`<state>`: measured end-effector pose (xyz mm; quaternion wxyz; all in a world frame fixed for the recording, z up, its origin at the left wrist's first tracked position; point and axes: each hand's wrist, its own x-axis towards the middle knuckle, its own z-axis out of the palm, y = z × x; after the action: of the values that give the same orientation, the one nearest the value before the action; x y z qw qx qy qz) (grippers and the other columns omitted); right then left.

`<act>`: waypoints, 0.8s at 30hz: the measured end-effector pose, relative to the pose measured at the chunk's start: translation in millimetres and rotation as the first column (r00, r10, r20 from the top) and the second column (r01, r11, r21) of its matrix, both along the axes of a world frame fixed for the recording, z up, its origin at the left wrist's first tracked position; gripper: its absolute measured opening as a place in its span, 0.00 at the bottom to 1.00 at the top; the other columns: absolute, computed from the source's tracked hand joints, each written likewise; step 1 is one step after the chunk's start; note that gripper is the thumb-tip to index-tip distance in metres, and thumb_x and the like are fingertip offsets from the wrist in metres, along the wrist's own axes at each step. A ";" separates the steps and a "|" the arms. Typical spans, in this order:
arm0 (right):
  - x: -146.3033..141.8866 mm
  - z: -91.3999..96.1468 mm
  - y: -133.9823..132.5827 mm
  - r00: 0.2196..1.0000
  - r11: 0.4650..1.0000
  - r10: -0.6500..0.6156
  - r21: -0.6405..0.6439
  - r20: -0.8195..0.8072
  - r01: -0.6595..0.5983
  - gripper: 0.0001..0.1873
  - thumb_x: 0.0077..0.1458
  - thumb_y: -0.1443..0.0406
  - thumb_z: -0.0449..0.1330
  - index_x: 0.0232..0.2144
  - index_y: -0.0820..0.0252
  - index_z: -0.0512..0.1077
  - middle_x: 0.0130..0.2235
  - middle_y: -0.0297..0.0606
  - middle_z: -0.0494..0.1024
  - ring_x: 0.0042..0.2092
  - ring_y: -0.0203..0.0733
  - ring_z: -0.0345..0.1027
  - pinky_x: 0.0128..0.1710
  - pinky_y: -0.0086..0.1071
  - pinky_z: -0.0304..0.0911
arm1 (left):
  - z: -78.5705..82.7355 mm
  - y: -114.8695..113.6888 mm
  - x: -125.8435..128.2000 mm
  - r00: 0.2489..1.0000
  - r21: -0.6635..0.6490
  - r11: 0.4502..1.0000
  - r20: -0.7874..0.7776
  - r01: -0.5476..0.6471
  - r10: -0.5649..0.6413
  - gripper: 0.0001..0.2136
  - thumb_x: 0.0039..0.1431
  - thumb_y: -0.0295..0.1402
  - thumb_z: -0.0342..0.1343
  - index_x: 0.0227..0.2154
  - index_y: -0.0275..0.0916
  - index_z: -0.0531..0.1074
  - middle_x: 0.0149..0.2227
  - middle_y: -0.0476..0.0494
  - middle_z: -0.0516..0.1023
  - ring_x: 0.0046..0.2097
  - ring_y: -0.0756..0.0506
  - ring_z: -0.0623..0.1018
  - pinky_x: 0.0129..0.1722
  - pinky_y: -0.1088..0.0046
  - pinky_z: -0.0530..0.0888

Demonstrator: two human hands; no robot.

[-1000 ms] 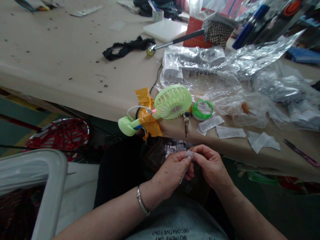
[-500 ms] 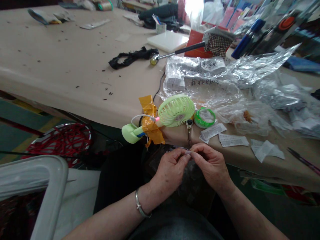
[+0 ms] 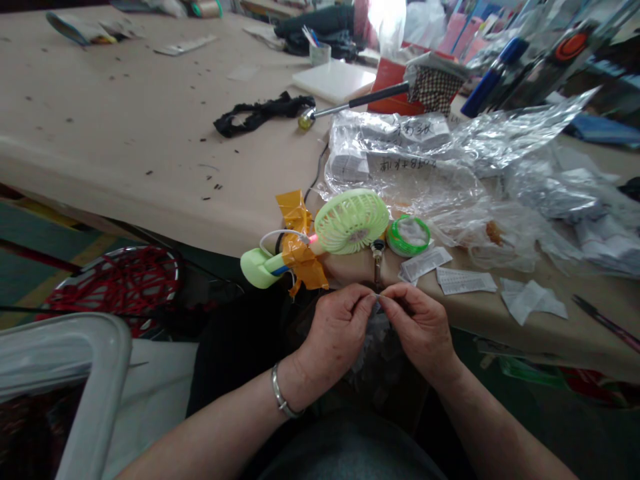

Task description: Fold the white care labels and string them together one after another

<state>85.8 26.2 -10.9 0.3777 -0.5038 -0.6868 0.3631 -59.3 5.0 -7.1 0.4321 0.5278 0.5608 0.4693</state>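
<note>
My left hand [image 3: 343, 323] and my right hand [image 3: 417, 327] meet just in front of the table edge, fingertips pinched together. Between them sits a small pale strip [image 3: 377, 297], mostly hidden by the fingers; its exact kind cannot be made out. Directly beyond the fingertips, a thin metal rod with a dark collar [image 3: 377, 257] sticks out from the table edge toward me. A light green handheld fan [image 3: 353, 221], fixed with brown tape [image 3: 306, 260], stands to its left. Printed white labels [image 3: 467, 281] lie to the right of the rod.
A green-rimmed tape roll [image 3: 409, 235] sits by the fan. Clear plastic bags [image 3: 480, 160] cover the right of the table [image 3: 165, 120]. Tweezers or thin scissors [image 3: 605, 321] lie at the right edge. A white plastic bin [image 3: 113, 373] and a red-strapped stool [image 3: 130, 287] stand at left.
My fingertips have shifted slightly up toward the rod's tip, and less of the pale strip shows between them. Pale scraps below my hands are more visible. The table items stay put.
</note>
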 end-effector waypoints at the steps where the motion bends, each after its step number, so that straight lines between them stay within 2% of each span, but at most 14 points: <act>1: -0.2 -0.2 0.1 1.000 1.000 -0.003 0.005 -0.003 0.003 0.04 0.55 0.65 0.58 0.30 0.59 0.71 0.27 0.32 0.73 0.30 0.34 0.66 0.31 0.27 0.62 | -0.1 0.4 0.0 1.000 0.005 1.000 -0.015 0.002 -0.002 0.08 0.58 0.31 0.52 0.28 0.40 0.77 0.26 0.49 0.76 0.28 0.50 0.72 0.30 0.77 0.65; 20: -3.4 -1.7 5.7 1.000 0.999 -0.025 0.048 -0.002 0.025 0.04 0.55 0.67 0.58 0.29 0.59 0.72 0.27 0.30 0.74 0.30 0.32 0.67 0.32 0.25 0.62 | -3.0 8.1 0.9 0.990 0.054 0.998 -0.138 -0.021 0.029 0.09 0.58 0.29 0.51 0.26 0.37 0.74 0.24 0.51 0.74 0.26 0.52 0.71 0.28 0.79 0.65; 24: 3.2 -2.0 -3.6 1.000 0.996 -0.008 0.087 0.028 0.006 0.04 0.55 0.66 0.60 0.35 0.58 0.72 0.29 0.30 0.76 0.30 0.33 0.70 0.32 0.24 0.65 | -0.8 -1.2 -0.1 0.994 0.033 0.999 -0.108 0.019 -0.015 0.08 0.59 0.29 0.51 0.28 0.37 0.74 0.25 0.51 0.75 0.27 0.52 0.72 0.29 0.80 0.67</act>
<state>89.1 22.6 -12.8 0.3909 -0.4942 -0.7055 0.3244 -59.4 3.8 -7.9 0.3964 0.5642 0.5707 0.4459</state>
